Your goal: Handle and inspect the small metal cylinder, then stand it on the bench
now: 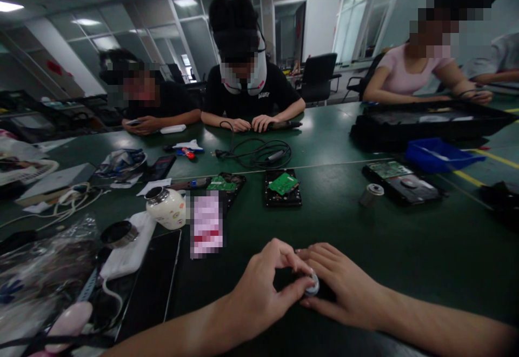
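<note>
My left hand [270,278] is closed in a pinch, its thumb and fingertips on a small round silvery metal piece [312,285]. Low over the green tabletop, my right hand [338,281] curves around the same piece, its thumb and fingers apart. The lower part of the piece is hidden by my fingers. Farther off to the right stands a short metal cylinder [371,195]. A hard drive [283,197] with a green circuit board lies ahead of my hands, and another drive [231,186] lies to its left.
A black tablet-like slab [150,281], a white power strip [132,246] and a cream jar [168,208] crowd the left. An opened drive [405,183], a blue bin [441,154] and a black tray [430,124] sit right. A coiled cable [259,154] lies before a seated person [251,89].
</note>
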The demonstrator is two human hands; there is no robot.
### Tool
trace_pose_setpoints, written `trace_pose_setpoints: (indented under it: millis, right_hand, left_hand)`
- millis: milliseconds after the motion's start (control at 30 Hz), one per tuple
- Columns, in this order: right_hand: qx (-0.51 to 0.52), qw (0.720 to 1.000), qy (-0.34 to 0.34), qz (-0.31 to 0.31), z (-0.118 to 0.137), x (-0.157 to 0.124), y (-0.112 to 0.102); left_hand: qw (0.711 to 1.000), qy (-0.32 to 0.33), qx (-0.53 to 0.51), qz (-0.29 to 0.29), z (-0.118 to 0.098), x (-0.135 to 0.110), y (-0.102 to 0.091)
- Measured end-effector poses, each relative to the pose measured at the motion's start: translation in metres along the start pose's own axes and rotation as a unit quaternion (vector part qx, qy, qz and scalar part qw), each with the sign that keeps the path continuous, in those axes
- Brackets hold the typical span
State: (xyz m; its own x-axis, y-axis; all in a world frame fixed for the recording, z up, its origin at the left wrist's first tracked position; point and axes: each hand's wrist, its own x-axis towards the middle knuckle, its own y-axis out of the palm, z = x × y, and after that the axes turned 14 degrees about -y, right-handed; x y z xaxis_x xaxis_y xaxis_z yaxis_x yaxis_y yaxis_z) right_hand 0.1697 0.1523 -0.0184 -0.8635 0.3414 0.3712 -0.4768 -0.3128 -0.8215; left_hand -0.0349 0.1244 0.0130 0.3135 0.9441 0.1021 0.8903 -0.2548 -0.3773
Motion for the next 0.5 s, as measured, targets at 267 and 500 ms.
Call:
trace_pose_setpoints:
  millis: [267,500]
  right_hand:
    - [0.006,1.000,0.005,-0.001,0.001,0.000,0.000]
    - [0.006,1.000,-0.006,-0.003,0.001,0.000,-0.001]
  left_hand:
    - [1.000,-0.012,0.014,0.004,0.006,0.003,-0.002]
    - [1.000,-0.015,0.008,0.003,-0.004,0.000,-0.004]
